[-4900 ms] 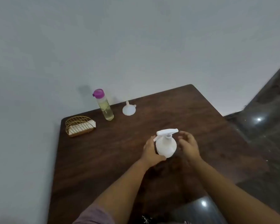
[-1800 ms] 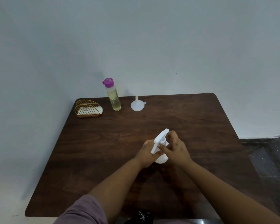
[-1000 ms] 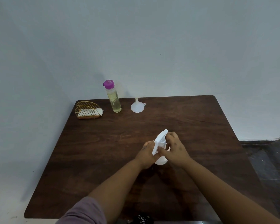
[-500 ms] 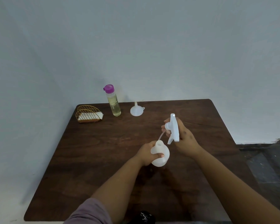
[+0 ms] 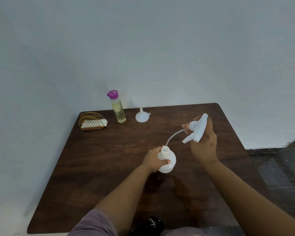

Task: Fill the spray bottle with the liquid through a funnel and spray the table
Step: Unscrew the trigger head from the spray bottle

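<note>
Holding bottle (image 5: 167,161) in left hand (image 5: 152,160), sprayer (image 5: 197,129) gripped in right hand (image 5: 203,145), off neck; funnel (image 5: 142,115), liquid (image 5: 118,111) untouched, filling and spraying left.

Left hand (image 5: 152,160) grips low and near, thumb wrapped forward; right hand (image 5: 203,145) is raised farther right, fingers curled tight.

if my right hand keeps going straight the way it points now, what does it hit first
Probably nothing: the right hand, gripping the white trigger sprayer head, points toward the bare far table edge, then wall; depth is uncertain.
</note>
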{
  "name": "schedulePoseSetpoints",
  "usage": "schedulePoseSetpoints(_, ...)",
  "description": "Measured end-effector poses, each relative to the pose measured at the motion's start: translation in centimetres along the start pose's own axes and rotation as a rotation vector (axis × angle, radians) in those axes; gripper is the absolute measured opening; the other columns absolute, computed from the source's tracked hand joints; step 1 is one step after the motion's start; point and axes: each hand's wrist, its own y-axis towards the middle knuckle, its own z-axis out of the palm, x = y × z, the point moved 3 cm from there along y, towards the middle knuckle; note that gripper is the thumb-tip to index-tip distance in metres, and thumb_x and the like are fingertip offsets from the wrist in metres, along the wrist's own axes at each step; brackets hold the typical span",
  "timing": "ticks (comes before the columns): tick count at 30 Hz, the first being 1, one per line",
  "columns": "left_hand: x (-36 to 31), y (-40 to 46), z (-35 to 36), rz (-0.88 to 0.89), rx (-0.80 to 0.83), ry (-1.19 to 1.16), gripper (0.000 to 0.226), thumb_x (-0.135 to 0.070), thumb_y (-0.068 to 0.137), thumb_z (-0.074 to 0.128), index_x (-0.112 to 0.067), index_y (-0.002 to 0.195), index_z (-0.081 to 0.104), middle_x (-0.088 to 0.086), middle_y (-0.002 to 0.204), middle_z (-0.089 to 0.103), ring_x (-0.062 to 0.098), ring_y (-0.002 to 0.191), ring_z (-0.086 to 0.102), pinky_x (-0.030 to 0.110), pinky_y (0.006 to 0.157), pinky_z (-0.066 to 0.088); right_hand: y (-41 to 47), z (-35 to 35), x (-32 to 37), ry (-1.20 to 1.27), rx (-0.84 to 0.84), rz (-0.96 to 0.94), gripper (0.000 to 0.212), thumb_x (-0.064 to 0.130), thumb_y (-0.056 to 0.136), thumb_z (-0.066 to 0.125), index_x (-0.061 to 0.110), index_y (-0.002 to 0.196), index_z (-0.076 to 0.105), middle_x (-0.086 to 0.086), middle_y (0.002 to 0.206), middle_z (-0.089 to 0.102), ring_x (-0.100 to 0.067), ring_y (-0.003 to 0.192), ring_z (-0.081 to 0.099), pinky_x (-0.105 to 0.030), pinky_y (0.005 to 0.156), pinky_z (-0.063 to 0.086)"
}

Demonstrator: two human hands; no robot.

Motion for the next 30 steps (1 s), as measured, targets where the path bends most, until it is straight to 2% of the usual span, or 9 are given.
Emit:
schedulePoseSetpoints(2,0.1,-0.1,-0.1,0.007,-0.010,-0.002,0.067,-0.034,0.079,0.079,-0.024,0.139,0.050,-0.002,0.140,0.054,0.024,0.130,0.046,0.047,0.109,0.041,0.2,-0.2,-0.4,0.043,-0.043,0.076,0.042,-0.007,0.079,0.068,0.001,0.115,0.047,0.012,0.091,0.054,-0.011,0.077,0.063,-0.001,0.065,0.046)
schedulePoseSetpoints(3,0.1,-0.2,-0.2,0.008,-0.015,-0.002,0.067,-0.034,0.079,0.078,-0.024,0.139,0.050,-0.002,0.140,0.054,0.024,0.130,0.046,0.047,0.109,0.041,0.3,-0.2,-0.4,0.105,-0.055,0.131,0.041,-0.007,0.081,0.066,0.007,0.114,0.046,0.007,0.093,0.057,-0.011,0.084,0.066,-0.007,0.069,0.051)
schedulePoseSetpoints(5,0.2,-0.3,-0.2,0.013,-0.024,0.003,0.067,-0.033,0.079,0.078,-0.024,0.139,0.050,-0.002,0.140,0.054,0.025,0.130,0.045,0.048,0.109,0.041,0.4,-0.3,-0.7,0.204,-0.092,0.243,0.039,-0.004,0.085,0.063,0.016,0.114,0.046,-0.003,0.102,0.062,-0.018,0.093,0.068,-0.028,0.078,0.058)
schedulePoseSetpoints(7,0.2,-0.4,-0.3,0.019,-0.030,0.015,0.067,-0.033,0.079,0.078,-0.024,0.139,0.050,-0.002,0.139,0.055,0.025,0.130,0.045,0.047,0.109,0.041,0.5,-0.4,-1.0,0.319,-0.122,0.327,0.038,-0.003,0.086,0.063,0.017,0.115,0.047,-0.008,0.106,0.063,-0.024,0.096,0.068,-0.038,0.083,0.057)
schedulePoseSetpoints(10,0.1,-0.5,-0.3,0.023,-0.029,0.041,0.068,-0.033,0.079,0.078,-0.023,0.139,0.049,-0.002,0.140,0.054,0.024,0.130,0.045,0.047,0.108,0.041,0.7,-0.7,-1.2,0.393,-0.175,0.417,0.038,0.009,0.085,0.068,0.019,0.116,0.048,-0.008,0.108,0.063,-0.023,0.095,0.069,-0.035,0.083,0.058)
schedulePoseSetpoints(14,0.1,-0.6,-0.3,0.033,-0.046,0.067,0.070,-0.035,0.079,0.078,-0.021,0.141,0.048,-0.002,0.142,0.053,0.023,0.131,0.045,0.046,0.109,0.041,0.8,-1.1,-1.0,0.441,-0.234,0.423,0.035,0.009,0.087,0.067,0.018,0.115,0.048,-0.007,0.105,0.064,-0.019,0.092,0.071,-0.026,0.077,0.058)
schedulePoseSetpoints(22,-0.1,-0.8,-0.7,0.075,-0.073,0.113,0.070,-0.035,0.080,0.077,-0.019,0.141,0.048,-0.002,0.143,0.052,0.022,0.131,0.045,0.046,0.109,0.041,1.4,-1.5,-1.3,0.490,-0.282,0.473,0.035,0.005,0.088,0.065,0.013,0.117,0.048,-0.010,0.103,0.064,-0.020,0.089,0.072,-0.028,0.078,0.058)
schedulePoseSetpoints(28,-0.2,-1.0,-1.2,0.109,-0.079,0.100,0.060,-0.037,0.080,0.076,-0.024,0.134,0.054,-0.004,0.135,0.057,0.021,0.125,0.049,0.047,0.105,0.045,1.4,-1.3,-1.1,0.602,-0.288,0.528,0.034,0.000,0.085,0.066,0.022,0.107,0.052,-0.004,0.097,0.065,-0.021,0.091,0.071,-0.027,0.079,0.058)
schedulePoseSetpoints(30,-0.3,-1.1,-1.3,0.136,-0.096,0.065,0.055,-0.039,0.080,0.076,-0.026,0.130,0.056,-0.006,0.132,0.059,0.020,0.123,0.051,0.047,0.103,0.046,1.4,-1.2,-1.1,0.643,-0.294,0.558,0.036,-0.002,0.086,0.065,0.016,0.113,0.050,-0.007,0.099,0.064,-0.023,0.094,0.071,-0.027,0.078,0.058)
